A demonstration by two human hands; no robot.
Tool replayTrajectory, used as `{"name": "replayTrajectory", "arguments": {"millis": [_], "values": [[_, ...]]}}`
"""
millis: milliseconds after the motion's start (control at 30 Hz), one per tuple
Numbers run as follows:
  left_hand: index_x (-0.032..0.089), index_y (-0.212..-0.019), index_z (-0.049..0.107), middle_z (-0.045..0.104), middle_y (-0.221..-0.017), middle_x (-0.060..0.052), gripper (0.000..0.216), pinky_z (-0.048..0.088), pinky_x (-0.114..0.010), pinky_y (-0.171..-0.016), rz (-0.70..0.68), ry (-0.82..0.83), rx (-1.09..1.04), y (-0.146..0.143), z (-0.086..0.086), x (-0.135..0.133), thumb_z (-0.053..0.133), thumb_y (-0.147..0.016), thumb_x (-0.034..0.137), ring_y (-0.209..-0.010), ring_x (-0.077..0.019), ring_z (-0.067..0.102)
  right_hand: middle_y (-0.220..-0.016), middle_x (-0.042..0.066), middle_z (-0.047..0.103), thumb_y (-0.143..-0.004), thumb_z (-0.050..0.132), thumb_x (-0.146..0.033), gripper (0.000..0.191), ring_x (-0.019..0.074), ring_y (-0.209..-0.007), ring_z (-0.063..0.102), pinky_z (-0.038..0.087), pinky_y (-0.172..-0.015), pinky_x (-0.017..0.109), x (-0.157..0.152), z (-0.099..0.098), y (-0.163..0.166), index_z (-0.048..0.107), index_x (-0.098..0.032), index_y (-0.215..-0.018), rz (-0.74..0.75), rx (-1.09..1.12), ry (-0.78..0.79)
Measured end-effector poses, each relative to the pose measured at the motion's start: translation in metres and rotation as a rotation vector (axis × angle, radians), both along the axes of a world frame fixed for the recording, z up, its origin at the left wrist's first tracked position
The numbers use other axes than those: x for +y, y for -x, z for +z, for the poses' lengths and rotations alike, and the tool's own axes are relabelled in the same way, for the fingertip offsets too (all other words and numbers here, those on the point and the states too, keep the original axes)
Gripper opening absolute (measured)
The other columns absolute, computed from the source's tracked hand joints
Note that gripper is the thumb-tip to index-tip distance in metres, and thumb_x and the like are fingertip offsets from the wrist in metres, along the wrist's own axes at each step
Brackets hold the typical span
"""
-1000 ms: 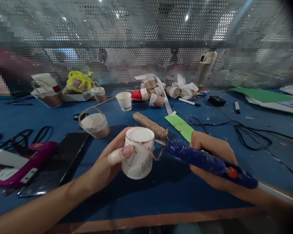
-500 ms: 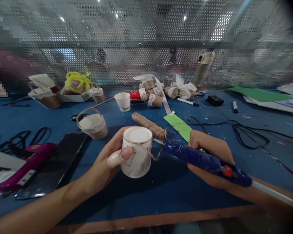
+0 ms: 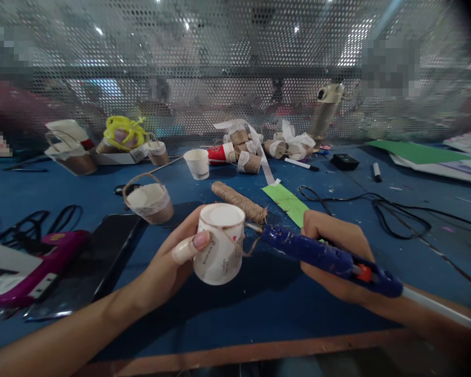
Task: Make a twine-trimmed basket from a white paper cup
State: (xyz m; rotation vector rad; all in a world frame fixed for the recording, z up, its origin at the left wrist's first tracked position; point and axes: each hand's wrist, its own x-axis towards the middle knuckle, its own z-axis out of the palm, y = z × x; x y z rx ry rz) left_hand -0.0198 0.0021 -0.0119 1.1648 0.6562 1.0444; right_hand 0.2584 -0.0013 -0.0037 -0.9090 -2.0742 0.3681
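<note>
My left hand [image 3: 172, 262] is closed round an upside-down white paper cup [image 3: 219, 246] with a strand of brown twine running round it near its upturned base. A bandage wraps the thumb that presses on the cup's side. My right hand [image 3: 335, 251] grips a blue glue gun [image 3: 329, 259], and the gun's metal tip points at the cup's right side, by the loose twine end. A white glue stick pokes out of the gun's rear towards the lower right.
A twine spool [image 3: 239, 201] and a green paper strip [image 3: 288, 203] lie just behind the cup. A twine-wrapped cup with a handle [image 3: 149, 201] stands at left, near a dark tablet [image 3: 98, 256], a pink glue gun [image 3: 31, 272] and scissors [image 3: 35, 222]. Cups, tape and a black cable [image 3: 377, 207] litter the back.
Cup and glue gun have shifted very slightly; both hands keep their grip.
</note>
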Motion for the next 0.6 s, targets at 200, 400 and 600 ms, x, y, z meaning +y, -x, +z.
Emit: {"name": "replayTrajectory", "arguments": {"millis": [200, 400, 600], "values": [[0.025, -0.125, 0.069, 0.076, -0.114, -0.005, 0.038, 0.055, -0.032, -0.086, -0.057, -0.01, -0.039, 0.0001, 0.0002, -0.0006, 0.065, -0.092, 0.042, -0.102, -0.0273, 0.068, -0.066, -0.004, 0.043, -0.078, 0.066, -0.017, 0.031, 0.0117, -0.055, 0.04, 0.03, -0.052, 0.029, -0.0037, 0.0008, -0.0008, 0.036, -0.024, -0.072, 0.009, -0.003, -0.005], [0.022, -0.129, 0.067, 0.078, -0.114, -0.009, 0.042, 0.057, -0.04, -0.089, -0.081, 0.014, -0.06, 0.0017, -0.0021, 0.0026, 0.063, -0.093, 0.044, -0.103, -0.0315, 0.072, -0.065, -0.005, 0.041, -0.078, 0.065, -0.013, 0.032, 0.0104, -0.055, 0.037, 0.028, -0.053, 0.027, -0.0024, 0.0013, -0.0001, 0.035, -0.023, -0.071, 0.0, 0.009, 0.011], [0.021, -0.128, 0.068, 0.078, -0.112, -0.009, 0.043, 0.057, -0.033, -0.083, -0.082, 0.006, -0.064, 0.0021, -0.0035, 0.0035, 0.067, -0.092, 0.045, -0.097, -0.0285, 0.072, -0.065, -0.005, 0.041, -0.078, 0.065, -0.015, 0.031, 0.0102, -0.056, 0.037, 0.029, -0.053, 0.027, -0.0009, 0.0002, 0.001, 0.035, -0.022, -0.07, -0.007, 0.03, 0.03]]}}
